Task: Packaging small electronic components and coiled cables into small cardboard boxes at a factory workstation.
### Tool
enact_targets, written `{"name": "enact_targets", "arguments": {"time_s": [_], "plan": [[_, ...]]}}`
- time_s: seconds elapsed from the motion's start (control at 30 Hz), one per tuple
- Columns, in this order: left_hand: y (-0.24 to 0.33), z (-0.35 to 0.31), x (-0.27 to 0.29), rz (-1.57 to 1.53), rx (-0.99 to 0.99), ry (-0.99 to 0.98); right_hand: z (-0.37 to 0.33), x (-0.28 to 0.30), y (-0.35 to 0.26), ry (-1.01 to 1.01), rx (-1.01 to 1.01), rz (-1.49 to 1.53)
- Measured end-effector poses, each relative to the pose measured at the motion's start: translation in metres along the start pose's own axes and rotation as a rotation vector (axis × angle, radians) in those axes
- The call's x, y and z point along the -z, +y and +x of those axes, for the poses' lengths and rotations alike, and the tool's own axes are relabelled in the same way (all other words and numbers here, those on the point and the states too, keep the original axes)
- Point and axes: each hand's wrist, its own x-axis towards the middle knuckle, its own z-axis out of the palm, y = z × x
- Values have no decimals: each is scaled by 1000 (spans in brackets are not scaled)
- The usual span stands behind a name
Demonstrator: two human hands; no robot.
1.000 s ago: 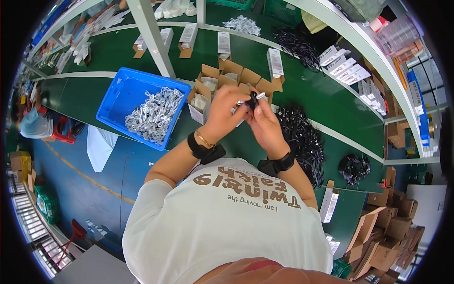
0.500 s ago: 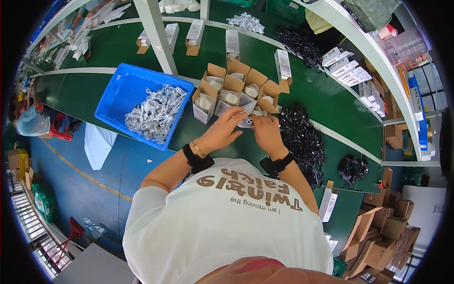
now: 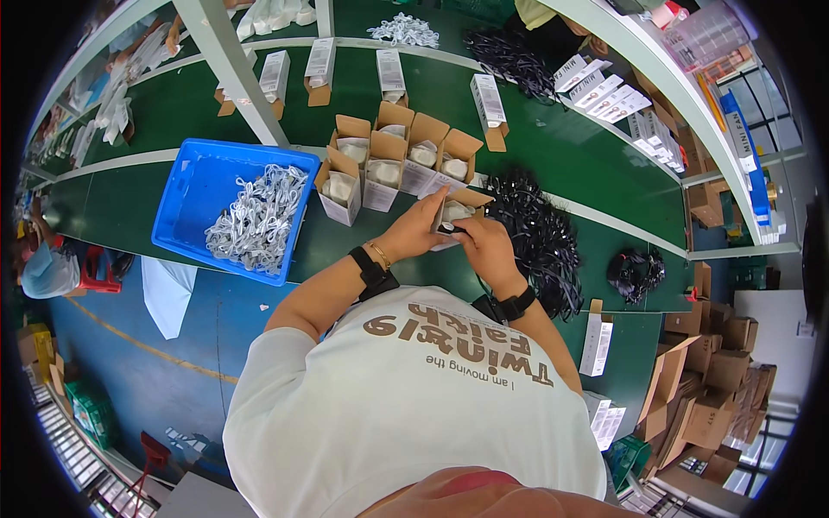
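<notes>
My left hand (image 3: 416, 228) is closed round the side of a small white carton (image 3: 474, 198) with open brown flaps, steadying it close to my body. A pale wrapped item (image 3: 456, 211) shows inside its mouth. At the near edge of that opening, my right hand (image 3: 489, 250) pinches a small dark piece, too small to make out fully. Beyond my hands stand several open cartons (image 3: 382, 173), upright and close together, with pale bagged items in them. A heap of shiny black straps (image 3: 540, 246) lies beside my right hand.
Left of the cartons sits a blue bin (image 3: 177, 203) holding a heap of whitish looped cords (image 3: 259, 216). Several more cartons (image 3: 488, 99) lie farther back on the green table (image 3: 604, 186). A white frame post (image 3: 233, 73) rises at the left. A smaller black bundle (image 3: 636, 274) lies right.
The carton between my hands has come away from the group, toward me. My right fingers now pinch a dark piece at its opening. The whole view has shifted slightly.
</notes>
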Motion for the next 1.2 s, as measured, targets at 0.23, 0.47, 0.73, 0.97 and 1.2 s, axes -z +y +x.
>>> {"name": "enact_targets", "arguments": {"time_s": [0.23, 0.47, 0.73, 0.97, 1.2], "plan": [[-6, -10, -5, -6, 30, -37, 14, -5, -9, 52, -18, -233], [-7, -19, -2, -47, 89, 19, 10, -14, -17, -13, 145, -314], [-11, -14, -2, -12, 93, 37, 10, -19, -30, -21, 37, -415], [3, 3, -2, -41, 41, -61, -12, -16, -35, -224, -110, -462], [61, 34, 15, -245, 173, 140, -35, 30, -18, 449, -17, -168]]}}
